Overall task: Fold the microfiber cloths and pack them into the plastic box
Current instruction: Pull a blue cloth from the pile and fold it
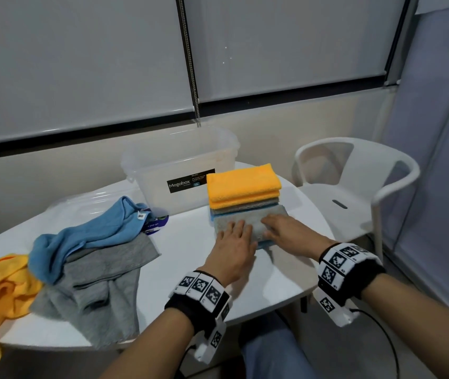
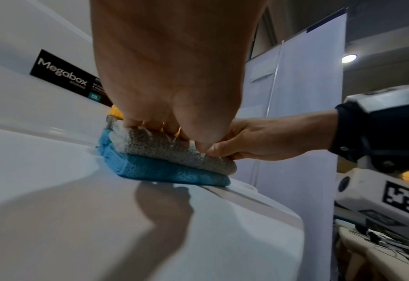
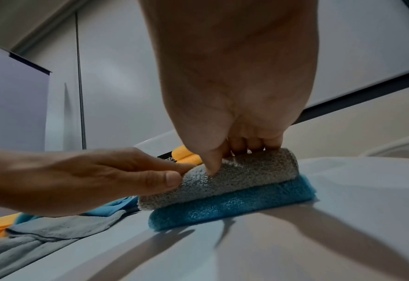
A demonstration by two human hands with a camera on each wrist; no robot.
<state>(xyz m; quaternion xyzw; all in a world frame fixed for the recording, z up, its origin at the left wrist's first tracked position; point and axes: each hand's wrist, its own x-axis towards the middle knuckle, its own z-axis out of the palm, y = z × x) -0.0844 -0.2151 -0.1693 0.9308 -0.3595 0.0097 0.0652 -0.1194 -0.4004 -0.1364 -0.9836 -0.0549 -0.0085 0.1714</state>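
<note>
Near the table (image 1: pixel 182 250) edge — both hands flat on the grey cloth (image 1: pixel 256 224).

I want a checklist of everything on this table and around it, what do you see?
Surface: white table, partly covered by cloths.
Job's things: folded grey cloth on a folded blue cloth; orange folded stack behind; clear plastic box open, seems empty; unfolded cloth pile at left.
Clutter: small dark printed item, unclear.
Grippers: left hand and right hand press flat on the grey cloth.
Cables: black wrist cable.
Surroundings: white chair, window blinds.
</note>
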